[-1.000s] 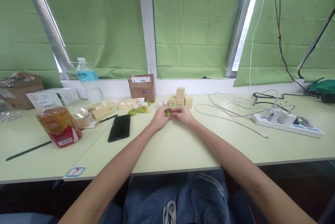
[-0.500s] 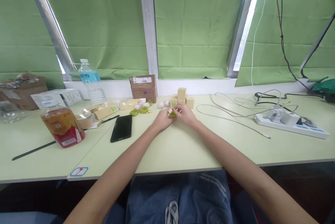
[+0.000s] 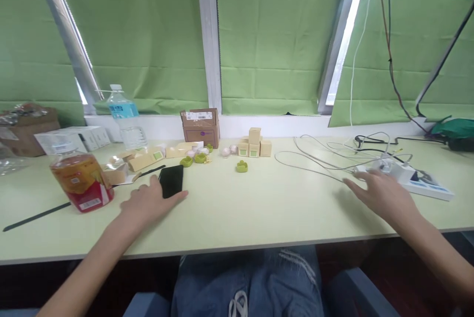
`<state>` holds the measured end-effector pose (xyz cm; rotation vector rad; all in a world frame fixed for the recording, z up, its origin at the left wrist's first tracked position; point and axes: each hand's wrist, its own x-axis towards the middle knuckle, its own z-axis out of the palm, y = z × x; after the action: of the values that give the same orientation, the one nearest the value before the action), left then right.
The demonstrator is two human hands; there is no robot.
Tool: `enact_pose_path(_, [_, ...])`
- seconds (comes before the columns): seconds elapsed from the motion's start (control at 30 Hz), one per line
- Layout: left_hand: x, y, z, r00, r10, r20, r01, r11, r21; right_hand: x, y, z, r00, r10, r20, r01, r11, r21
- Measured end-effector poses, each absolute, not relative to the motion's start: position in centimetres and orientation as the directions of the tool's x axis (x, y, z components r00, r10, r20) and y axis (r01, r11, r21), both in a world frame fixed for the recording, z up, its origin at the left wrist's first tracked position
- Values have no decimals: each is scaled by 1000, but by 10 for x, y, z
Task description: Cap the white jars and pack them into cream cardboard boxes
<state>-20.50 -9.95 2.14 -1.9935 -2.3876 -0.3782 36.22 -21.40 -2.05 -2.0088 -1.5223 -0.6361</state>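
Observation:
My left hand (image 3: 148,201) lies at the near left edge of the black phone (image 3: 172,181), fingers spread, thumb at the phone's lower corner; whether it touches the phone is unclear. Above the table on the right, my right hand (image 3: 385,196) has its fingers apart and holds nothing, near the white power strip (image 3: 425,189) and the white cable (image 3: 311,167). A green flower-shaped piece (image 3: 242,167) sits alone mid-table. Behind it stand small tan boxes (image 3: 265,148), one stacked on top. More green pieces (image 3: 200,158) and pinkish round pieces (image 3: 225,151) are to its left.
A bottle with red-brown liquid (image 3: 81,181) and a clear water bottle (image 3: 128,119) stand on the left. Opened tan packaging (image 3: 146,159) lies near them. A brown carton (image 3: 201,127) is at the back. Tangled cables (image 3: 370,141) spread at the right.
Both hands have left the green piece in the middle, which now rests on the table. My left hand moved left to the phone; my right hand moved far right and opened.

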Motion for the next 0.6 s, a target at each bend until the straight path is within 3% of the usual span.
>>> enact_pose_path(0.03, [-196,-101,21,-190,968,165,973,164,160,384,-219,-35,309,718,624,945,-304,-117])
enact_pose_path(0.1, [-180,-101,20,-211,959,187,972,186,142,407,-223,-57,311,760,570,948,-287,-135])
enact_pose_path(0.23, [-175,-116,17,-175,965,194,976,144,163,369,-225,-66,251,812,526,937,-66,-344])
enact_pose_path(0.37, [-185,-154,2,-120,960,255,975,66,211,289,-237,-43,51,882,468,849,209,-486])
enact_pose_path(0.47, [-187,-176,-11,-24,964,265,964,-48,262,260,-242,-27,-252,865,434,757,455,-469])
enact_pose_path(0.6, [-196,-178,-11,133,961,242,926,-208,316,259,-234,-24,-377,759,531,772,574,-273])
